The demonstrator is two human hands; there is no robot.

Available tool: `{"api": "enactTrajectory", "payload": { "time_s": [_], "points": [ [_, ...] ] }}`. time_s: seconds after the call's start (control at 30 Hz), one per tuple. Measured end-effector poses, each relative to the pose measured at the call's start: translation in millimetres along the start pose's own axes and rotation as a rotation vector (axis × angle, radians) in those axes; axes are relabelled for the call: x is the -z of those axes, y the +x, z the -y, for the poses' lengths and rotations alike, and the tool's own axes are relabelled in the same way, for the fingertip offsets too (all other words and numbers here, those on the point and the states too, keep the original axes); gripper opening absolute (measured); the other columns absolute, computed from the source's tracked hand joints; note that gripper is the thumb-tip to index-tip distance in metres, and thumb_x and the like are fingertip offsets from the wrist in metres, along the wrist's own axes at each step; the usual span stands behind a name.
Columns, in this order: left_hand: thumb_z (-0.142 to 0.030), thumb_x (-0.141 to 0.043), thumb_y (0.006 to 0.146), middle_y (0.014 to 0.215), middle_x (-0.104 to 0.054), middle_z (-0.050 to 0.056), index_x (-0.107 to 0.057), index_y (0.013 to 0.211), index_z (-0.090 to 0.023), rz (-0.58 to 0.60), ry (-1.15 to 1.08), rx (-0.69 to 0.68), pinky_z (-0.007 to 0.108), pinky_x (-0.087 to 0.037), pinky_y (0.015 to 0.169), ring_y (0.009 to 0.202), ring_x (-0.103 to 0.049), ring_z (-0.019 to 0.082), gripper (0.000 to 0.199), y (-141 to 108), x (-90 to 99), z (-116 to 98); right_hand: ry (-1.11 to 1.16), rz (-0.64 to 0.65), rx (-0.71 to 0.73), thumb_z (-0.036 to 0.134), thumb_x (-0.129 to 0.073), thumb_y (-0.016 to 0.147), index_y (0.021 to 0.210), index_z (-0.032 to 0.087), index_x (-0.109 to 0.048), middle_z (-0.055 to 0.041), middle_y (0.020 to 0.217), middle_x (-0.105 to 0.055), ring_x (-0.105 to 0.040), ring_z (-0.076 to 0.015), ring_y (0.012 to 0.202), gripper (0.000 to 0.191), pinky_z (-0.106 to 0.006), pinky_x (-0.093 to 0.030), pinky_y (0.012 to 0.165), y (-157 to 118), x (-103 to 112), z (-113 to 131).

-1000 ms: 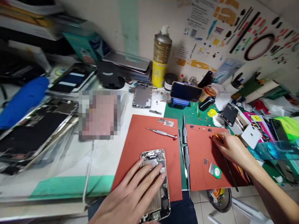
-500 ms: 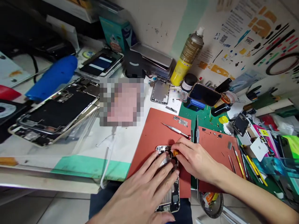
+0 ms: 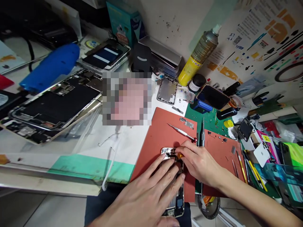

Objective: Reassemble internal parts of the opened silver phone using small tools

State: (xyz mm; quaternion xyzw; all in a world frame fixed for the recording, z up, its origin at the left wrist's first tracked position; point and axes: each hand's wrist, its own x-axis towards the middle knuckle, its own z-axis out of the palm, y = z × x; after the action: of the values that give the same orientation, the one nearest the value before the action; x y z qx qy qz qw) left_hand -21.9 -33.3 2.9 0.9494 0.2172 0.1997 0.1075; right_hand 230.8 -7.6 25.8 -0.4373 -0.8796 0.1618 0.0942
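Observation:
An opened smartphone (image 3: 179,201) lies with its inner parts facing up at the front of the red-brown mat. My left hand (image 3: 151,186) lies across it, fingers fanned over the top and thumb by the bottom end, holding it steady. At the phone's upper right corner, my right hand (image 3: 199,159) pinches a small orange piece (image 3: 180,155), mostly hidden by the fingers, so its kind is unclear. Beyond the hands, a silver screwdriver with a red end (image 3: 181,131) and a metal phone part (image 3: 187,122) rest on the mat (image 3: 151,145). Dark tweezers (image 3: 202,135) lie right of them.
On the left sit a larger opened device (image 3: 63,102) and a blue-handled tool (image 3: 53,67). A white cable (image 3: 113,164) crosses the bench. A yellow spray can (image 3: 197,56) and a phone on a blue stand (image 3: 213,96) are at the back. Pens and brushes (image 3: 254,171) crowd the right.
The camera view has shifted slightly, so the bench items appear a little further right. Both hands stay at the phone, with the right hand's pinch at the same corner.

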Motion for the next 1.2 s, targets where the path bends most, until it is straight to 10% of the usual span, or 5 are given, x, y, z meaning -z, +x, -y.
{"api": "enactTrajectory", "payload": {
  "time_s": [0.5,0.77,1.2],
  "points": [
    [-0.075,-0.045,0.104,0.145,-0.072,0.008,-0.071,0.138,-0.019,-0.033,0.034,0.002,0.045,-0.013,0.131,0.143,-0.059,0.032,0.071,1,-2.0,-2,0.142,-0.4,-0.219,0.019,-0.056,0.109,0.119,0.022,-0.072,-0.0115,0.11,-0.071,-0.072,-0.0232,0.099,0.02,-0.034,-0.064,0.076,-35,69,46],
    [-0.072,-0.047,0.105,0.147,-0.071,0.009,-0.069,0.141,-0.017,-0.054,0.043,-0.006,0.047,-0.007,0.132,0.143,-0.059,0.034,0.069,3,0.1,-2,0.438,-0.752,-0.221,-0.006,-0.068,0.093,0.14,0.023,-0.058,-0.0061,0.111,-0.082,-0.085,-0.0196,0.093,0.056,-0.027,-0.072,0.086,-42,7,62],
    [-0.075,-0.054,0.101,0.145,-0.073,0.008,-0.072,0.136,-0.019,-0.078,0.021,0.026,0.045,-0.006,0.135,0.142,-0.059,0.033,0.068,2,-4.0,-4,0.13,-0.695,-0.087,-0.009,-0.07,0.092,0.147,0.018,-0.057,-0.0118,0.118,-0.081,-0.085,-0.0223,0.1,0.063,-0.031,-0.073,0.09,-36,-24,43]
  ]
}}
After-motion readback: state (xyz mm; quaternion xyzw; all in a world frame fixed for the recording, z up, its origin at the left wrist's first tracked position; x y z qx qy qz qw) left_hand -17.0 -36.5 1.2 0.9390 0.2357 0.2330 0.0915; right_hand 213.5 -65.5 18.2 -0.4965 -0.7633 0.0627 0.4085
